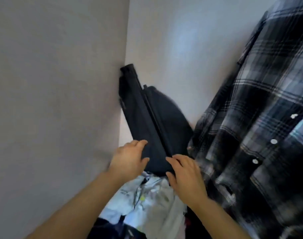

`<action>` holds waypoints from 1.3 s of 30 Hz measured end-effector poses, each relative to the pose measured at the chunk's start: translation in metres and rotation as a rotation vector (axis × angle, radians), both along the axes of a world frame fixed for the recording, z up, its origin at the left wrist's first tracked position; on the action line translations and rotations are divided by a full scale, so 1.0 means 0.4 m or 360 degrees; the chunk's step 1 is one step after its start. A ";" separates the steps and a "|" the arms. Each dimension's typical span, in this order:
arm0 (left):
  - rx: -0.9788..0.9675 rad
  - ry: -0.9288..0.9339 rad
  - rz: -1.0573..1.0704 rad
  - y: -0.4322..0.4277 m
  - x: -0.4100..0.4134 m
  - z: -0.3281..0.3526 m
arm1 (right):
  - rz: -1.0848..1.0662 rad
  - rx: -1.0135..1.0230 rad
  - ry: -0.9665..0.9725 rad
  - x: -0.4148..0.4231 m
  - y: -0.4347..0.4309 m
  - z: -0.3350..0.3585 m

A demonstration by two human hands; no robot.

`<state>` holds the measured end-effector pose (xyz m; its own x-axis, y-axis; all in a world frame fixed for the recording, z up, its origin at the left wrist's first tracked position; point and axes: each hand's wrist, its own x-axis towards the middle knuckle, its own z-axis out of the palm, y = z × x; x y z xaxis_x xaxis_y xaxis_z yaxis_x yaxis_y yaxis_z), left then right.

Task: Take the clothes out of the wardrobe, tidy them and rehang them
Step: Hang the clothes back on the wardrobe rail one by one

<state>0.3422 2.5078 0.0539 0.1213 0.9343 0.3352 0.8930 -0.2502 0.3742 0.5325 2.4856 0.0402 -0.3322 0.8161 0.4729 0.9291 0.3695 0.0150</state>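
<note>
**Both hands on the dark bundle in the wardrobe corner**

Wardrobe walls (52, 83) are grey and bare and fill the left and back of the view. A plaid shirt (261, 118) hangs on the right, dark blue and white check with white buttons (273, 141); its hanger is out of view. A dark bundle (147, 118) leans tilted into the corner, top end against the walls and lower end toward the person. I cannot tell if it is a folded garment or a bag; a ridge like a seam or zip runs down its length. A heap of pale clothes (152, 200) lies below it, crumpled and touching the bundle's lower end.

The left hand (128, 161) holds the bundle's lower left edge, fingers curled over and thumb on the face. The right hand (185, 175) grips the lower right corner just beside the shirt hem, fingers on the ridge and thumb under the edge; it is a bit blurred.

Step in hand, as I judge it: lifting the bundle out. To do it well:
- pull toward the body with both hands level, so it does not unfold
- keep the right wrist off the shirt, so it is not dragged along
- lift clear of the heap instead of sliding over it, or loose pieces may snag
</note>
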 end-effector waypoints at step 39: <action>-0.0755 -0.0716 0.3387 -2.089 -0.158 -0.457 | 0.3067 -0.0719 -0.0980 -0.931 -1.546 -0.482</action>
